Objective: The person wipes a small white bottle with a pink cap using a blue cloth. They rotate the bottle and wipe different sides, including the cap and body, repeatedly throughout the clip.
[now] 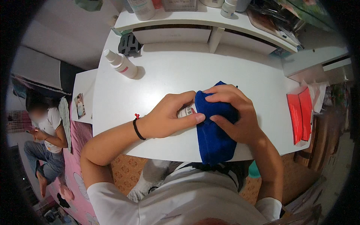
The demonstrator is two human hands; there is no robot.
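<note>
Before me, near the front edge of the white desk (pixel 166 81), my left hand (pixel 171 116) grips a white container with printed writing (pixel 186 111), mostly hidden by the fingers and cloth. Its thumb touches the edge of a blue cloth (pixel 218 135). My right hand (pixel 239 115) holds that cloth against the container's right end, with fingers on top and the thumb pressing from the near side. The cloth's lower part hangs towards the desk's front edge. A white bottle with a tapered cap (pixel 122 64) stands at the desk's far left.
A dark slotted holder (pixel 129 44) stands at the back left. Bottles (pixel 142 9) line the raised shelf (pixel 180 22) behind. A red packet (pixel 299 115) lies at the right edge. A person (pixel 47 132) sits on a pink bed at left, holding a phone.
</note>
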